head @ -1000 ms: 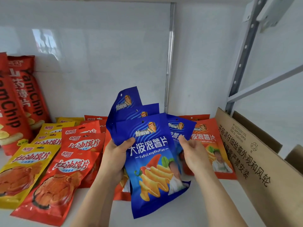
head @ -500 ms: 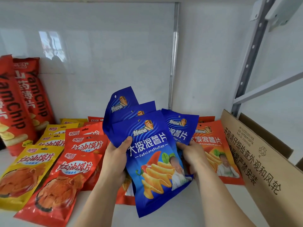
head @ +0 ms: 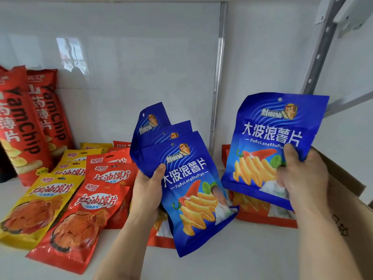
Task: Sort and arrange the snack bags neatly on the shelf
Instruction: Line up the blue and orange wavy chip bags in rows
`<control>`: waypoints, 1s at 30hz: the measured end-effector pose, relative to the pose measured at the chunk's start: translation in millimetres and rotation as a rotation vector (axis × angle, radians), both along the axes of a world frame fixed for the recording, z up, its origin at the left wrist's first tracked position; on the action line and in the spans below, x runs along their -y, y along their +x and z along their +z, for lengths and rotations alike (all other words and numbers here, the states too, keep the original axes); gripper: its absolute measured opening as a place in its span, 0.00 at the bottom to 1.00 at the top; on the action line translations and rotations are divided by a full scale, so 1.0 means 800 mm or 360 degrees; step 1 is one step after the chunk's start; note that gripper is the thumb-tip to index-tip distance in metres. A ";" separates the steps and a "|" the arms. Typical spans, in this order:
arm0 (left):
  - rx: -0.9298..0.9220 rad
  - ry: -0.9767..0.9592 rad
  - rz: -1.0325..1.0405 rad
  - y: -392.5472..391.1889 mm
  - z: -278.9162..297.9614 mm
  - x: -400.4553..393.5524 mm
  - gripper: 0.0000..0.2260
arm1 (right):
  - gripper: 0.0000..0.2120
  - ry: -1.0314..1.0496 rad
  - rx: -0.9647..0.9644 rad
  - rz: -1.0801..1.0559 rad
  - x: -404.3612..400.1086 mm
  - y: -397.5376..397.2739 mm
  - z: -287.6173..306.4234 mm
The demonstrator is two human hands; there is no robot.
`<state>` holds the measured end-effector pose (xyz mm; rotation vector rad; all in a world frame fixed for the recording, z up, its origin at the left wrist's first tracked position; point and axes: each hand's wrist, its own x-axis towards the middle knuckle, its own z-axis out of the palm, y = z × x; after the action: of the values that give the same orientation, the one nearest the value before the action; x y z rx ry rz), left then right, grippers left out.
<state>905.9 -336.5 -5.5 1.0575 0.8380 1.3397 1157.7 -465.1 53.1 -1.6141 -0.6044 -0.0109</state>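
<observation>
Shelf, white, holds everything. At far left two tall red yam bags lean on the back wall. Beside them lie a column of yellow bags and a column of red bags, overlapping like tiles. The left hand grips a fan of three blue bags above the shelf, thumb over the front one and fingers hidden behind. To the right, the right hand holds a single blue bag raised and apart from the fan, thumb pressed on its front, fingers curled behind. Orange bags lie flat under both. A cardboard box stands at far right, behind the right hand.
</observation>
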 end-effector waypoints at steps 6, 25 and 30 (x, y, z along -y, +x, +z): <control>0.0007 -0.0018 -0.0004 0.002 0.000 0.000 0.09 | 0.18 -0.0371 0.0206 0.0134 0.033 -0.012 0.014; 0.0210 -0.0094 -0.0140 0.003 0.010 0.016 0.11 | 0.17 -0.0858 0.0052 0.1002 -0.007 -0.086 -0.009; 0.0326 -0.0217 -0.0183 0.002 0.014 0.019 0.12 | 0.20 -0.0925 0.0070 0.0976 -0.022 -0.085 -0.017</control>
<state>907.9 -351.9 6.0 0.8342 0.6952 1.2515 1090.1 -447.6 39.4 -1.9132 -1.1937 0.6342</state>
